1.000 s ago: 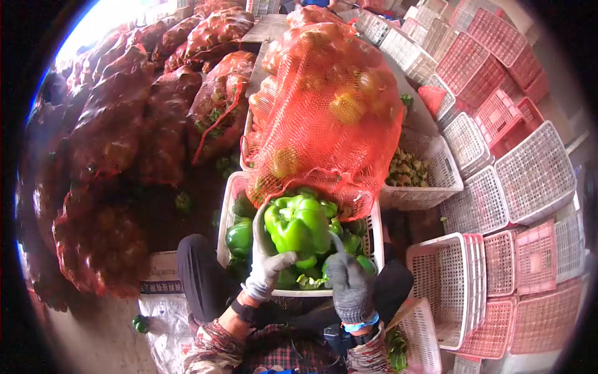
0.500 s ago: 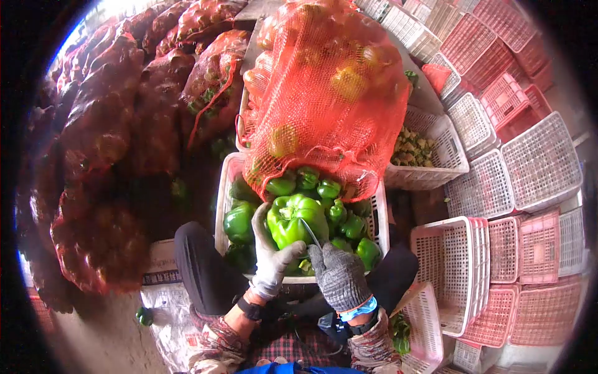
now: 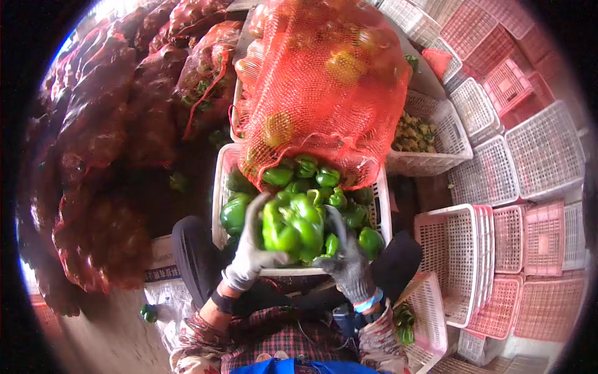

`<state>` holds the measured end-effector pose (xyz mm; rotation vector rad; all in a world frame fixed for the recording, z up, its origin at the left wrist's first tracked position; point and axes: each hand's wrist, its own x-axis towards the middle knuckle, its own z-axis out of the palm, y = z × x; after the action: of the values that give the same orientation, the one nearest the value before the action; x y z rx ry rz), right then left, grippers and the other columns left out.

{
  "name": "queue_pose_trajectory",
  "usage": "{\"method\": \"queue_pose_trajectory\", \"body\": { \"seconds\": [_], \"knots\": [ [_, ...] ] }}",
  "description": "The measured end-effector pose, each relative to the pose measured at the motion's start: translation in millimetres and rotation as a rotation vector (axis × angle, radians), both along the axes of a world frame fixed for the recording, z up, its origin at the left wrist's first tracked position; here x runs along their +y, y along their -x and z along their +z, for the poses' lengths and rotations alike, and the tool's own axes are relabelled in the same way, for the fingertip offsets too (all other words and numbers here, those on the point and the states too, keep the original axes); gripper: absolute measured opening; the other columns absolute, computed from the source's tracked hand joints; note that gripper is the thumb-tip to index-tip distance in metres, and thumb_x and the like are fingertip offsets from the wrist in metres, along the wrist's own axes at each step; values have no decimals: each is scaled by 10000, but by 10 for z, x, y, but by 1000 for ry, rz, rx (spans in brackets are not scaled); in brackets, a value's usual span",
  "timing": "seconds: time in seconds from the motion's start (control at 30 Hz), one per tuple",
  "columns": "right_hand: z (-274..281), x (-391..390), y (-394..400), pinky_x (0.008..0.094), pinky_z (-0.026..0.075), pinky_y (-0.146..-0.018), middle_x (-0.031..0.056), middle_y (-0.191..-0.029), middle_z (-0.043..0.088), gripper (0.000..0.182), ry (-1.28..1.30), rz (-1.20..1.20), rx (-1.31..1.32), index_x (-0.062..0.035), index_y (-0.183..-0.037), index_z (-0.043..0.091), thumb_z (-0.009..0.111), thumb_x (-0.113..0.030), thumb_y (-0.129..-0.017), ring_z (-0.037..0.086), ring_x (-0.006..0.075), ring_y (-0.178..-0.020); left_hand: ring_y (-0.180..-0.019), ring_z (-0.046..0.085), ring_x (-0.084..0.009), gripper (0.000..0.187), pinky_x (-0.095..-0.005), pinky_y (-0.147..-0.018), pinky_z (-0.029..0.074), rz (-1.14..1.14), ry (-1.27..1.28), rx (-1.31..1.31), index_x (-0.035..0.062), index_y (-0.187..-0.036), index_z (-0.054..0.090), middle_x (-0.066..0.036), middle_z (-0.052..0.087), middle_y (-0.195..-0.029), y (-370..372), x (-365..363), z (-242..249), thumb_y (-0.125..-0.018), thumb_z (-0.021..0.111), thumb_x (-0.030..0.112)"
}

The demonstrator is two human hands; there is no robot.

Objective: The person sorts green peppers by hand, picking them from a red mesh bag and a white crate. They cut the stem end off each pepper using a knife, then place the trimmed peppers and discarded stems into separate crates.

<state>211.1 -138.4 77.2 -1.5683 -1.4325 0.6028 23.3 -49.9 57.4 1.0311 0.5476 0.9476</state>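
A large green bell pepper (image 3: pixel 293 225) is held above the crate in front of me. My left hand (image 3: pixel 248 252), in a pale glove, wraps its left side and underside. My right hand (image 3: pixel 349 262), in a dark grey glove, is just right of the pepper with thumb and fingers spread apart. The knife blade does not show now. Below, several green peppers (image 3: pixel 234 213) fill a white plastic crate (image 3: pixel 219 181). A red mesh sack (image 3: pixel 330 106) of peppers lies over the crate's far end, its mouth towards me.
Dark red mesh sacks (image 3: pixel 99 124) pile up at left. Behind right, a white crate (image 3: pixel 436 159) holds small greenish pieces. Stacked white crates (image 3: pixel 445 262) and pink crates (image 3: pixel 523 240) line the right side. One loose pepper (image 3: pixel 148 313) lies on the floor at left.
My right hand has drawn away from the pepper's stem and spread its fingers; the knife it held is out of sight. The pepper has turned in my left hand.
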Motion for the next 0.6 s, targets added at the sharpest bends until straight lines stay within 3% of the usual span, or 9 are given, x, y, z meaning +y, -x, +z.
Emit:
{"method": "queue_pose_trajectory", "body": {
  "seconds": [0.1, 0.13, 0.23, 0.27, 0.37, 0.4, 0.47, 0.5, 0.6],
  "knots": [
    [-403, 1, 0, 397, 462, -941, 197, -1250, 557, 1017, 382, 26, -172, -29, -1376, 400, 818, -573, -624, 561, 328, -1132, -1342, 319, -258, 1168, -356, -1118, 250, -94, 48, 131, 79, -1501, 138, -137, 332, -1439, -24, -199, -279, -603, 877, 195],
    [-599, -10, 38, 400, 461, -940, 195, -1247, 558, 1025, 293, -8, -210, -26, -1370, 406, 820, -580, -614, 563, 328, -1125, -1335, 332, -260, 1142, -360, -1114, 261, -72, 38, 245, 75, -1500, 139, -150, 338, -1438, -47, -236, -440, -629, 865, 214],
    [-922, -126, -3, 427, 444, -959, 196, -1229, 561, 969, 313, -74, 300, -22, -1347, 425, 852, -492, -615, 565, 335, -1100, -1267, 428, -263, 1068, -361, -1071, 341, -45, 18, 506, 60, -1490, 168, -176, 436, -1370, -128, -296, -550, -672, 832, 241],
    [-1123, -164, -34, 430, 438, -966, 195, -1221, 563, 946, 432, -141, 800, -23, -1335, 435, 859, -466, -615, 559, 336, -1108, -1255, 435, -254, 1060, -351, -1066, 345, -70, 88, 557, 59, -1488, 176, -164, 450, -1357, -167, -292, -431, -665, 828, 211],
    [-1170, -137, -97, 419, 433, -978, 176, -1234, 549, 869, 563, -136, 902, -33, -1303, 445, 873, -368, -625, 532, 326, -1149, -1165, 509, -231, 980, -335, -1018, 402, -60, 41, 630, 38, -1434, 265, -144, 527, -1265, -233, -198, -436, -633, 817, 155],
    [-1047, -153, -88, 413, 435, -978, 172, -1246, 541, 860, 500, -73, 445, -36, -1304, 440, 871, -354, -631, 527, 318, -1159, -1156, 518, -226, 967, -334, -1012, 410, -65, 1, 646, 35, -1421, 281, -144, 532, -1257, -225, -188, -437, -624, 816, 150],
    [-1135, -176, -48, 405, 432, -988, 167, -1276, 522, 869, 468, -43, 242, -40, -1322, 416, 869, -325, -638, 514, 304, -1180, -1087, 575, -215, 922, -335, -971, 451, -43, -79, 720, 53, -1361, 363, -145, 586, -1185, -229, -182, -421, -576, 829, 178],
    [-1225, -152, 2, 403, 426, -999, 166, -1293, 509, 888, 506, -83, 486, -40, -1340, 396, 870, -311, -640, 507, 298, -1192, -1080, 589, -250, 911, -352, -950, 468, -48, -114, 770, 58, -1344, 386, -154, 596, -1171, -247, -176, -402, -565, 832, 207],
    [-1060, -48, -154, 394, 403, -1031, 165, -1328, 484, 928, 591, 8, 517, -41, -1376, 352, 869, -272, -641, 482, 284, -1226, -1058, 619, -332, 850, -388, -901, 505, -28, -154, 864, 74, -1282, 462, -169, 626, -1123, -362, -107, -374, -535, 831, 243]
  ]
}}
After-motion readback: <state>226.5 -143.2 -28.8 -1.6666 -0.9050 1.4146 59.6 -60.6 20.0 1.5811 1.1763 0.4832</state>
